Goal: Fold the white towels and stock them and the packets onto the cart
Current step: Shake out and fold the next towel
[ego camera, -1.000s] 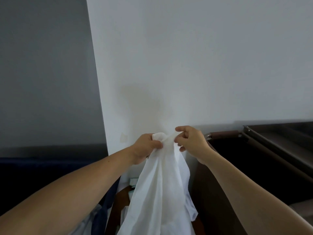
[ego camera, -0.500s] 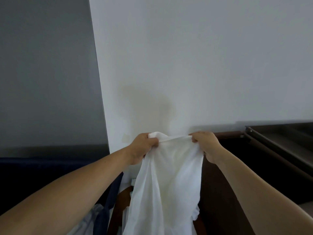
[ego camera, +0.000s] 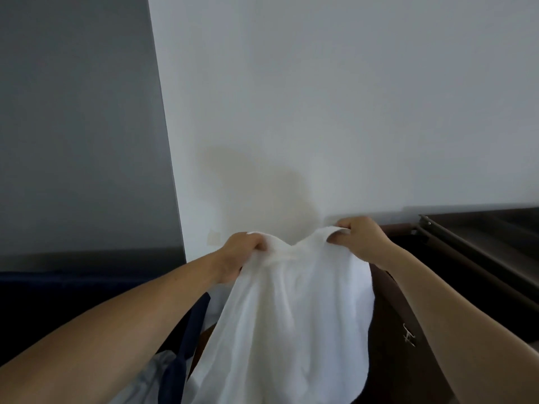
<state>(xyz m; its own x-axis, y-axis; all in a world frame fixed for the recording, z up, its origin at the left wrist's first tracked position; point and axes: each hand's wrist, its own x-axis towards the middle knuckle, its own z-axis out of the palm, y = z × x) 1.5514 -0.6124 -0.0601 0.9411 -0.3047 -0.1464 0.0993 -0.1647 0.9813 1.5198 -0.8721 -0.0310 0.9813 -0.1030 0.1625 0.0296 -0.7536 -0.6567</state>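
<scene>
A white towel (ego camera: 291, 322) hangs in front of me, held up by its top edge. My left hand (ego camera: 242, 252) grips the top edge at the left. My right hand (ego camera: 360, 237) pinches the same edge at the right, about a forearm's width away. The edge sags between the hands and the cloth drapes down past the bottom of the view. The dark brown cart (ego camera: 478, 252) stands to the right, its top ledge level with my right hand. No packets are in view.
A white wall (ego camera: 335, 97) rises straight ahead, with a grey wall (ego camera: 73, 126) to the left. A dark blue cloth bag (ego camera: 186, 351) hangs at lower left with pale linen (ego camera: 145, 383) beside it. A small metal latch (ego camera: 408, 336) sits on the cart's side.
My hands have pulled apart along the towel's top edge, the right one going right toward the cart. The towel has spread from a bunched strip into a wider sheet.
</scene>
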